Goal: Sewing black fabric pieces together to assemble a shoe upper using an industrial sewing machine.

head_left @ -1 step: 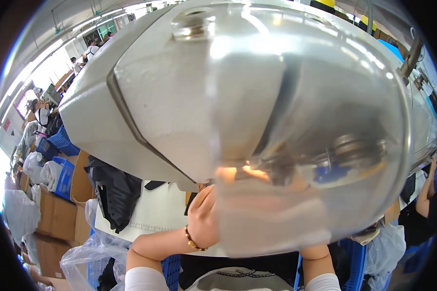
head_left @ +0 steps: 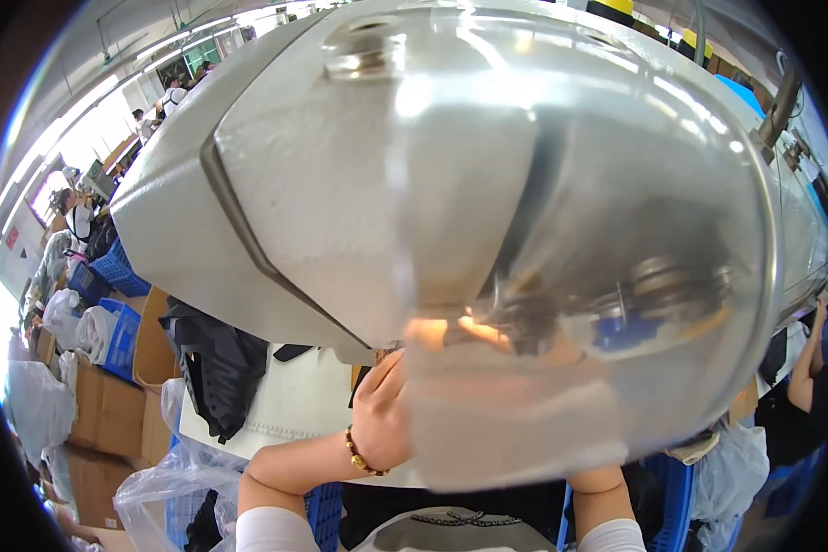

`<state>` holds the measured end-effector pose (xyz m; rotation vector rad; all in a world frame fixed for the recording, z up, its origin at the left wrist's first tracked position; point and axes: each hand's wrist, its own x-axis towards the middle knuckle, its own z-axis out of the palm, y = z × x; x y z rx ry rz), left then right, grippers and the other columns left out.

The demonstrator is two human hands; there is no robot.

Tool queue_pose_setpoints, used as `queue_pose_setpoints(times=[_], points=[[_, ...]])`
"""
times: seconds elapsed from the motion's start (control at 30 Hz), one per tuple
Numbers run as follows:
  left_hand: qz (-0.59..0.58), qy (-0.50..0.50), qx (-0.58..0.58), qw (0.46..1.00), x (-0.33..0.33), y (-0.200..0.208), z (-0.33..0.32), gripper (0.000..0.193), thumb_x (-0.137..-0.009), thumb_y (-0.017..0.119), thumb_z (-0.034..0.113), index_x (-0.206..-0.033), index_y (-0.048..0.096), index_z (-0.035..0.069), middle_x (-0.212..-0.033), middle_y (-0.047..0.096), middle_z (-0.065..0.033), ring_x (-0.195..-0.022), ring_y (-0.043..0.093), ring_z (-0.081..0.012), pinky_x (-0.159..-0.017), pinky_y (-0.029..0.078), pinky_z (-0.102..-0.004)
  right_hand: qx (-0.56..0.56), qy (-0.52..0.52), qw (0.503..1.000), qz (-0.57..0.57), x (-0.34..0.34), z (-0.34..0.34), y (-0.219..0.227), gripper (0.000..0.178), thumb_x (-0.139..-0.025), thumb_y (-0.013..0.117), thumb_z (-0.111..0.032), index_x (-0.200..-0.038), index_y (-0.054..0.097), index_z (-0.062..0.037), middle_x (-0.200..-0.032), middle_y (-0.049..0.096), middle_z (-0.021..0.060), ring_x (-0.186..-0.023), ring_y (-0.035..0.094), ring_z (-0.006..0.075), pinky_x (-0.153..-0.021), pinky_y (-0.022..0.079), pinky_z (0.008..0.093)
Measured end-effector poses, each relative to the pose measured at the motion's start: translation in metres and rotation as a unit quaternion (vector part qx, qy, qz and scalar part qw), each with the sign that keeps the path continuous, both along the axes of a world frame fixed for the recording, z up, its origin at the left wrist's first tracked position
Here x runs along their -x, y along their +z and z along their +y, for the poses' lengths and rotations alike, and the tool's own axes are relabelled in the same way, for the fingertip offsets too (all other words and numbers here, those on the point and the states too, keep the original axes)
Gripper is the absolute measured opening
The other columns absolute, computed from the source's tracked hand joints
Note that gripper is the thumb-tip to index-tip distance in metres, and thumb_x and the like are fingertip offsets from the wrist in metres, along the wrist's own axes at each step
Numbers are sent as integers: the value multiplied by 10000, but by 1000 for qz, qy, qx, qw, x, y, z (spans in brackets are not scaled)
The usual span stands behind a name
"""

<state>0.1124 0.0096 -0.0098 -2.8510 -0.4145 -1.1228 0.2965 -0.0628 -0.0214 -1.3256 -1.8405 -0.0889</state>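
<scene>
A large pale grey machine head (head_left: 313, 184), which looks like a sewing machine, fills the middle of the view. A blurred see-through cover (head_left: 524, 432) stands in front of its right part. My left hand (head_left: 383, 409), with a beaded bracelet at the wrist, reaches up under the machine head. Its fingers are bent and pressed together; the fingertips and whatever they hold are hidden. A dark strip (head_left: 357, 385) lies just beside these fingers on the white tabletop (head_left: 294, 405). My right forearm (head_left: 598, 486) runs behind the cover, where the right hand is only a smear.
Black material (head_left: 213, 359) hangs over the table's left edge. Clear plastic bags (head_left: 179, 488), cardboard boxes (head_left: 106, 405) and blue crates (head_left: 124, 336) stand to the left. At the right are another bag (head_left: 731, 474) and a person's arm (head_left: 805, 377). Other people work in the far left background.
My left hand and wrist have shifted very slightly to the left. Everything else looks the same.
</scene>
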Motion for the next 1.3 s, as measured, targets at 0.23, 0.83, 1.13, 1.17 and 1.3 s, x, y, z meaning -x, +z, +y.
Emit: queue_pose_setpoints(times=[0.23,0.83,1.13,1.17,1.3], points=[[44,-24,-18,999,11,13,14,410,-605,628,43,-1010,616,-24,-1038,589,-116,-833,610,-218,-515,472,-310,-73,-35,990,-116,5,-9,-6,249,-733,618,-97,-971,615,-23,-951,620,120,-861,589,301,-787,449,430],[11,-44,56,997,13,8,45,225,-681,694,71,-903,667,95,-743,599,5,-652,550,-169,-569,442,-311,-92,-111,989,15,21,-11,-36,346,-706,627,-105,-1043,583,-40,-974,598,103,-879,594,264,-805,481,411],[16,17,47,999,6,17,25,49,-729,646,76,-767,626,53,-694,584,-23,-621,565,-185,-573,460,-327,8,-76,995,65,20,-6,-40,382,-691,635,-121,-1065,594,-55,-982,603,125,-876,599,285,-785,486,424],[25,21,64,997,7,17,25,93,-720,645,79,-809,635,57,-724,599,-9,-670,579,-184,-619,460,-342,24,-80,994,64,20,-4,-40,380,-691,639,-124,-1062,597,-58,-983,604,126,-873,600,287,-778,486,422],[-13,-72,224,972,41,24,59,176,-729,638,93,-899,657,56,-797,635,-27,-744,617,-208,-699,479,-366,101,-91,989,57,17,-1,-30,356,-704,653,-140,-1051,614,-71,-977,609,126,-854,601,290,-738,486,410]])
